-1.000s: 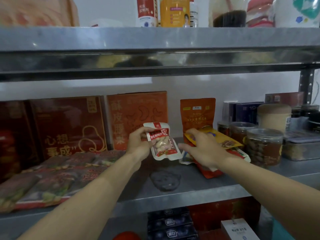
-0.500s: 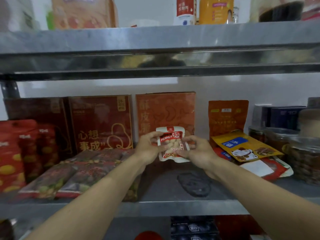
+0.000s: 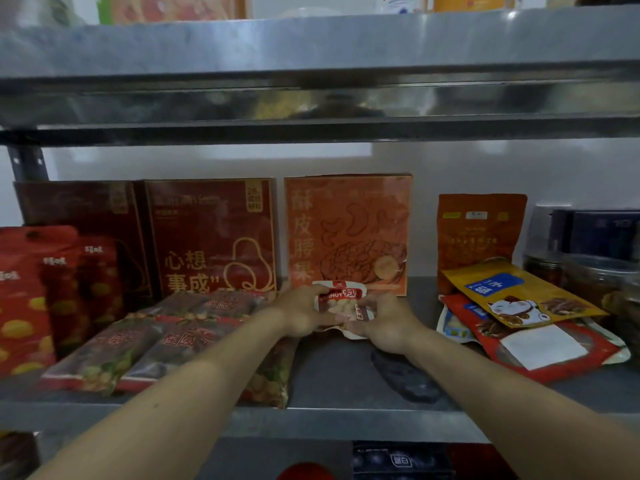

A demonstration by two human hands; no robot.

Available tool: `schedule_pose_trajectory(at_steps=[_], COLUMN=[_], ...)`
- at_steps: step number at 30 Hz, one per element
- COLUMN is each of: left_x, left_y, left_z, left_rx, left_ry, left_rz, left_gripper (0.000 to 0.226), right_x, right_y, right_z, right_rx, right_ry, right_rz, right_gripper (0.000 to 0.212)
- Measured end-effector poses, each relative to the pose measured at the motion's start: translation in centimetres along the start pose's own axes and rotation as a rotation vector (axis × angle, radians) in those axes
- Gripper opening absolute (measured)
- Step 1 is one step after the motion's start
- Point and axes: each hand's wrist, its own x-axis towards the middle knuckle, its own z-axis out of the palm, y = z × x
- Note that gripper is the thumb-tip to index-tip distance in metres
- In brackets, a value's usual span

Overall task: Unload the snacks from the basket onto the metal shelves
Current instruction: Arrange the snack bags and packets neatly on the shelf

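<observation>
A small white and red peanut packet is held between both hands over the middle of the grey metal shelf, just in front of the orange cashew box. My left hand grips its left edge, fingers curled round it. My right hand pinches its right and lower side. The packet's bottom edge is close to the shelf surface; whether it touches cannot be seen. The basket is out of view.
Flat red snack bags lie left of my hands, and red boxes stand behind them. A pile of pouches topped by a yellow cat pouch lies to the right, with jars beyond. A dark patch marks the shelf front.
My right hand left the pouch pile on the right and joined the left hand on the peanut packet. Both hands carried it lower and further back, toward the orange box.
</observation>
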Motion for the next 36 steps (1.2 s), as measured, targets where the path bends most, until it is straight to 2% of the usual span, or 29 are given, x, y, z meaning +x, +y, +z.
schedule_pose_trajectory(at_steps=[5,10,14,17,23,25,29,33,36], left_x=[0.6,1.0,1.4,1.0,1.4,1.9,3.5,4.7,5.3], left_y=[-0.2,-0.6,-0.6,1.3,6.4,7.8,9.1,10.4,12.1], left_z=[0.2,0.6,0.3,0.2,2.8,4.5,7.9,10.7,11.9], left_rx=[0.080,0.234,0.299,0.176,-0.120,-0.185,-0.311,-0.525,-0.646], left_ry=[-0.042,-0.032,0.032,0.096,0.057,0.036,0.026,0.007,-0.046], left_rz=[-0.055,-0.054,-0.017,0.086,0.220,0.207,0.164,0.084,0.061], left_gripper=[0.067,0.064,0.063,0.054,0.047,0.048,0.044,0.024,0.029], right_x=[0.9,0.8,0.0,-0.8,-2.1,-2.7,-4.0,-5.5,-6.5], right_y=[0.1,0.0,-0.6,-1.3,-0.3,0.3,2.2,4.3,5.3], right_z=[0.8,0.7,-0.4,-2.4,-6.6,-7.9,-11.0,-14.2,-15.0], right_rx=[-0.101,-0.256,-0.228,-0.214,-0.293,-0.283,-0.345,-0.370,-0.402], right_ry=[-0.017,-0.035,0.020,0.050,0.126,0.143,0.175,0.246,0.180], right_rz=[0.017,0.040,-0.056,-0.080,-0.094,-0.089,-0.025,0.016,0.021], right_gripper=[0.010,0.030,0.038,0.038,0.036,0.035,0.052,0.051,0.064])
